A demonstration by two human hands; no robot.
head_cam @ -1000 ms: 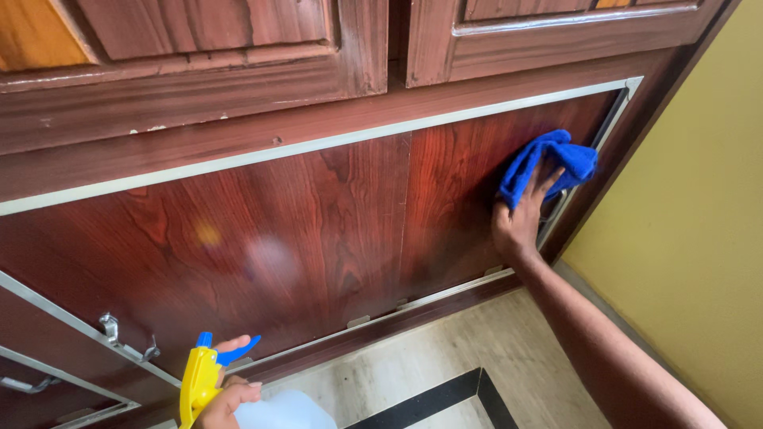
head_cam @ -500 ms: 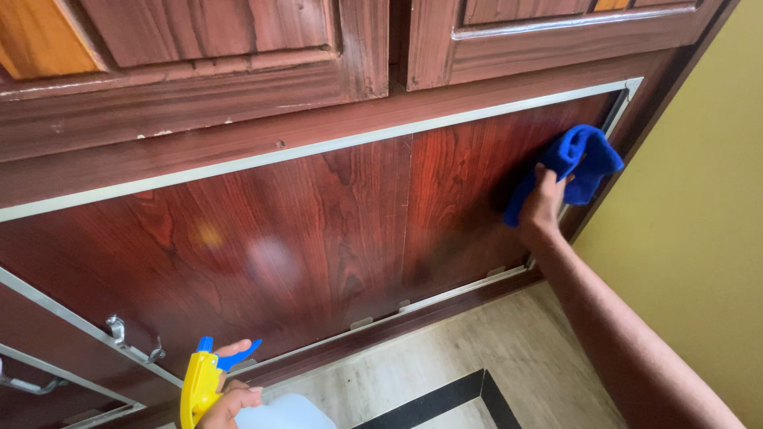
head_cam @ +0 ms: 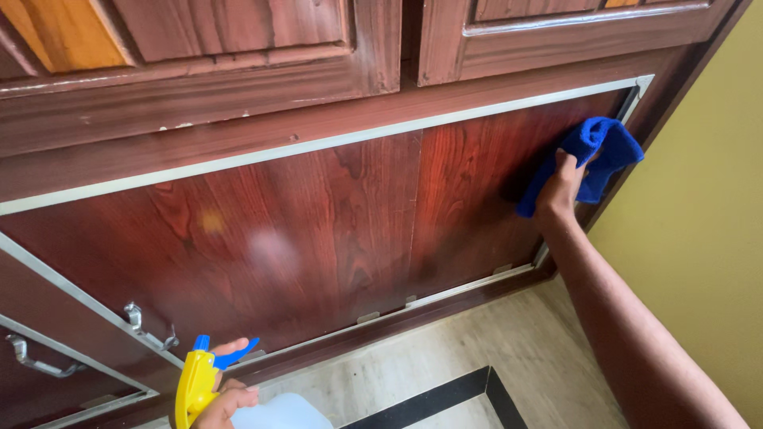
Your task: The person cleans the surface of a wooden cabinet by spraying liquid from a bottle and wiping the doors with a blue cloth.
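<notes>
Dark red wooden cabinet door (head_cam: 318, 230) framed in a metal strip; nearest, the left hand (head_cam: 226, 397) grips a yellow spray bottle (head_cam: 199, 389), one finger on its blue trigger; farther, the right hand (head_cam: 560, 187) presses a bunched blue cloth (head_cam: 600, 151) against the panel's upper right corner.

A single head-worn view looks down and forward at the dark red-brown wooden cabinet panel with a thin silver metal frame (head_cam: 318, 230), which fills most of the picture and runs tilted, its left end lower than its right. The camera stands close to that panel, near enough that its wood grain shows. Above the panel, the lower edges of the carved wooden upper doors (head_cam: 238, 40) cross the top. Below it lies a strip of pale tiled floor with a black band (head_cam: 445, 393). To the panel's right a yellow painted wall (head_cam: 699, 230) closes the view.
</notes>
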